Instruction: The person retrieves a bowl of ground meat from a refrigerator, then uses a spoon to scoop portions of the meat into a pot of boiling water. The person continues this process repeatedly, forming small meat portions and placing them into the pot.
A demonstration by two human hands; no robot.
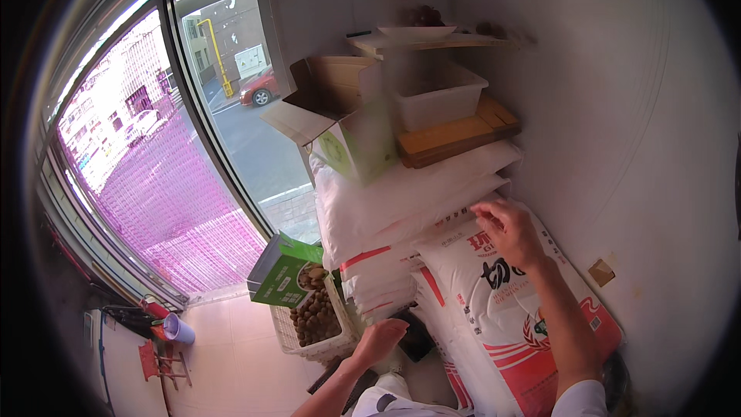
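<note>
My right hand (509, 234) hovers at or just over the upper part of a large white sack (480, 313) with red and black print. Its fingers are bent and a little apart, and nothing shows in them. I cannot tell whether they touch the sack. My left hand (382, 339) is lower and to the left, above the gap between the sacks and a white plastic basket (341, 344). A dark object (418, 336) lies just behind it in the gap. The left fingers are seen side-on, and nothing is visible in them.
Behind is a higher stack of white sacks (382, 214), topped by an open cardboard box (370, 133) and a white plastic tub (443, 104) on a brown carton (463, 136). Brown round items (318, 318) and a green box (283, 275) are in the basket. A wall (654, 197) bounds the right.
</note>
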